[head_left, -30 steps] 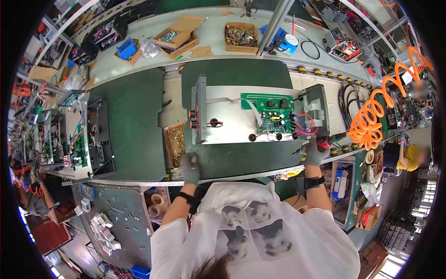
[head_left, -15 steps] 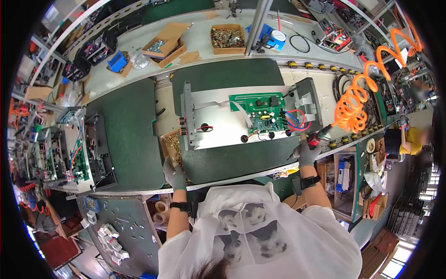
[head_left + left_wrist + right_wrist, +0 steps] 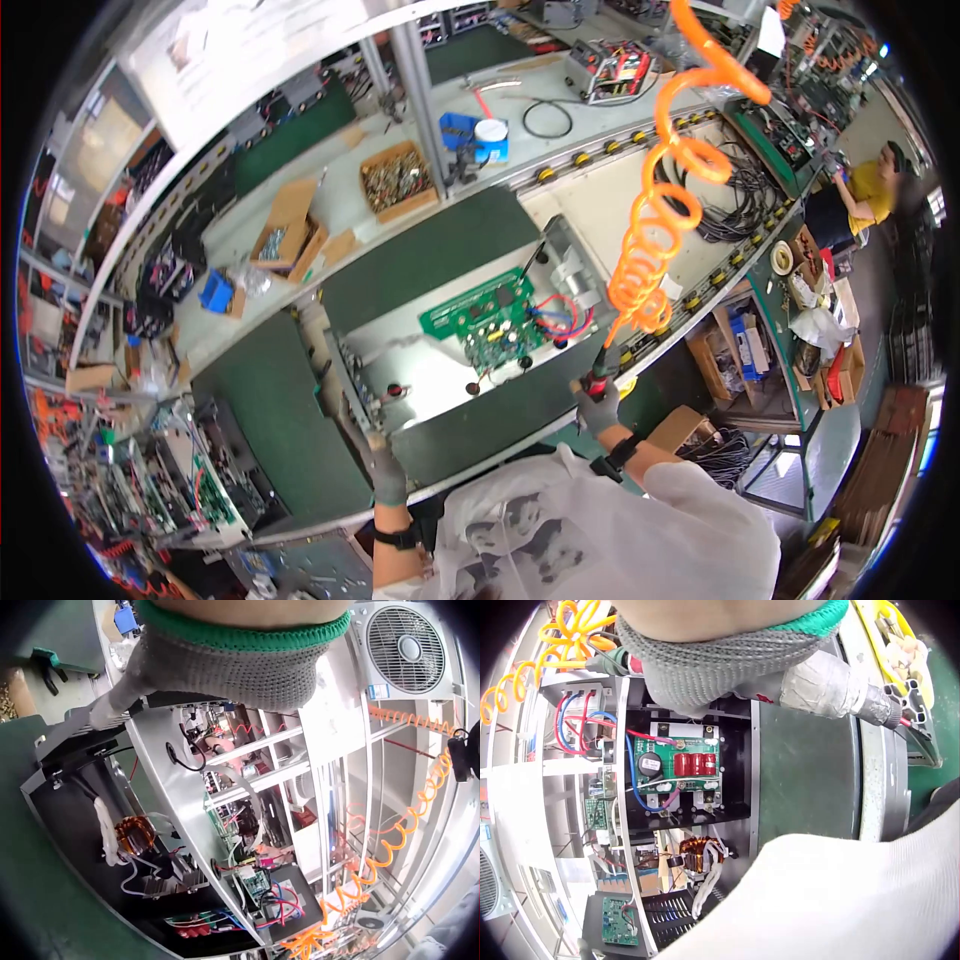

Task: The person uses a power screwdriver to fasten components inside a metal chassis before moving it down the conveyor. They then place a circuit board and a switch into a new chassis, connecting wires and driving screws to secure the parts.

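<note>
- Open metal unit (image 3: 435, 385) sat on a dark green mat (image 3: 515, 410) on the bench, in front of the person, angled in the head view.
- Green circuit board (image 3: 490, 325) lay on the unit's bright metal plate. Red and blue wires (image 3: 562, 318) looped at the board's right end, close to the right end panel (image 3: 578, 262).
- Inside the unit, below the plate: a copper-wound coil (image 3: 700, 853) and a second board carrying red components (image 3: 694, 764), both seen from the right wrist.
- Left hand (image 3: 388, 472), in a grey knit glove, was at the near end of the left end panel (image 3: 350, 375). One finger lay stretched against the panel in the left wrist view; the other fingers were hidden, so could not tell whether it gripped.
- Right hand (image 3: 600, 408), also gloved, had its fingers wrapped around a red and black power driver (image 3: 597, 383), near the unit's near right corner.
- Driver's nose was wrapped in silvery tape; its tip pointed away from the unit, over the bench edge.
- Orange coiled hose (image 3: 665, 240) ran up from the driver.
- Behind the mat, on the far table: an open carton of small parts (image 3: 395, 182) and a blue and white tub (image 3: 491, 140).
- Another person in yellow (image 3: 872, 195) was at the far right.
</note>
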`<action>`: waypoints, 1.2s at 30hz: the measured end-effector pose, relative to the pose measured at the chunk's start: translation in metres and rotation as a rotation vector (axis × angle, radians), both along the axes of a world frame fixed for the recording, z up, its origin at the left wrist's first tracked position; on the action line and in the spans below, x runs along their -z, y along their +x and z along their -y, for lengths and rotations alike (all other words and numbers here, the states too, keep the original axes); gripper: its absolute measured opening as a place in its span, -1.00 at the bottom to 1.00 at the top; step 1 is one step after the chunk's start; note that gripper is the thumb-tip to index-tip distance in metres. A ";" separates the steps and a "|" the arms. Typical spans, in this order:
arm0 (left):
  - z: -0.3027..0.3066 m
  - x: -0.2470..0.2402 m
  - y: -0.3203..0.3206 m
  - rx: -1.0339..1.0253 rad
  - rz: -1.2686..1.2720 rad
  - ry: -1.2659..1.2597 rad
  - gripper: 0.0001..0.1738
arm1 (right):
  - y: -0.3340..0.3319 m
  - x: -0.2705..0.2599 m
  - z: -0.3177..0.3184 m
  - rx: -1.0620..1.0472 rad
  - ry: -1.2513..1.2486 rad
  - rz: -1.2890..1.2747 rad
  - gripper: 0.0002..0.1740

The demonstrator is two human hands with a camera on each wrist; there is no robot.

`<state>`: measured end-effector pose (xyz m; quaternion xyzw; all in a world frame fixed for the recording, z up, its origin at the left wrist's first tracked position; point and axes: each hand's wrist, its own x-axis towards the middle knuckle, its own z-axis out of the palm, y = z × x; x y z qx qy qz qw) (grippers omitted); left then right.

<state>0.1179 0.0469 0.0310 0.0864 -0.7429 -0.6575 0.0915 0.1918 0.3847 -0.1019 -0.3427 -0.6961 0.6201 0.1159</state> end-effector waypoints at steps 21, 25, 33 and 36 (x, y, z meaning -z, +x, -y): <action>-0.060 0.070 -0.031 0.912 0.500 -0.357 -0.24 | 0.045 0.013 -0.056 0.308 -0.030 -0.152 -0.67; -0.178 0.008 -0.051 0.811 0.489 -0.272 0.22 | 0.059 0.029 -0.072 0.353 0.042 -0.162 -0.62; -0.198 0.068 -0.028 1.053 0.346 -0.404 0.17 | 0.074 0.028 -0.062 0.308 -0.104 -0.104 -0.58; -0.126 0.097 -0.025 0.882 0.590 -0.588 0.11 | 0.061 0.013 -0.041 0.202 -0.056 -0.081 -0.58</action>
